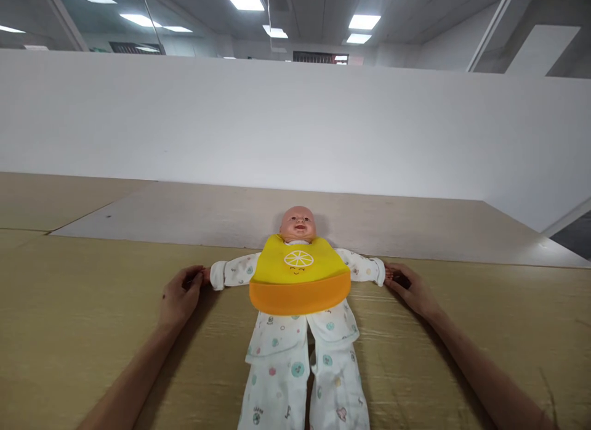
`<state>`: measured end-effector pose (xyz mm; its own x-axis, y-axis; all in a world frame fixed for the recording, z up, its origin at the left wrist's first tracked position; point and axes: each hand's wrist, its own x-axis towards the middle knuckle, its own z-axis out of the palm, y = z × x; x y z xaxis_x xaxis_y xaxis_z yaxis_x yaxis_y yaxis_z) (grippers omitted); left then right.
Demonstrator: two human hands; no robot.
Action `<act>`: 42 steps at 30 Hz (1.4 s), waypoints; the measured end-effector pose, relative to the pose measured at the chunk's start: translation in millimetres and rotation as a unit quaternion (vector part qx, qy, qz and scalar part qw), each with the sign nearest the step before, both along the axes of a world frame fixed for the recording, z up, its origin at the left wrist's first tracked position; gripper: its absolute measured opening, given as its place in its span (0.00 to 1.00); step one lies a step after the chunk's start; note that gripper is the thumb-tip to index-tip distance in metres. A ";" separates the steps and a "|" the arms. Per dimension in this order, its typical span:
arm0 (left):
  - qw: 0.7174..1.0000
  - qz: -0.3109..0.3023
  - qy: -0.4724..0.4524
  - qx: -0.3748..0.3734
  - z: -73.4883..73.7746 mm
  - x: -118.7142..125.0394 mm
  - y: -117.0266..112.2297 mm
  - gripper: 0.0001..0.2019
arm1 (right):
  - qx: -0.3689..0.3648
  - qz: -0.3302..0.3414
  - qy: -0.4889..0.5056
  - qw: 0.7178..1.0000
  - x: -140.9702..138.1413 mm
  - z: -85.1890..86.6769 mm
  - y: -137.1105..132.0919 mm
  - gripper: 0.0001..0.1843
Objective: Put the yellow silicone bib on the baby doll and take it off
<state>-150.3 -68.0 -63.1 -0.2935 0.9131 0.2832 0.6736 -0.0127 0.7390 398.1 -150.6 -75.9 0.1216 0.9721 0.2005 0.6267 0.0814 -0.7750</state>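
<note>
A baby doll (pixel 298 224) lies on its back with both arms stretched out sideways. It wears white printed pajamas (pixel 281 356) and a yellow bib (pixel 295 257) with a white citrus slice on it. An orange pocket (pixel 300 294) runs along the bib's lower edge. At the doll's hand on the left side of the view, my left hand (pixel 182 294) is closed, its fingers pinching that small hand. My right hand (pixel 410 288) pinches the doll's other hand just beyond the cuff. The doll's feet fall outside the view.
The doll rests on a wooden tabletop (pixel 83 294), with a paler board (pixel 392 220) behind its head. A low white wall (pixel 277 122) closes off the back, with glass panels above it.
</note>
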 end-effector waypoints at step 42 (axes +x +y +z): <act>0.895 -0.104 0.318 0.295 17.7 42.7 -38.0 0.14 | 0.175 -0.083 -0.197 0.961 -12.3 1.9 -10.5 0.23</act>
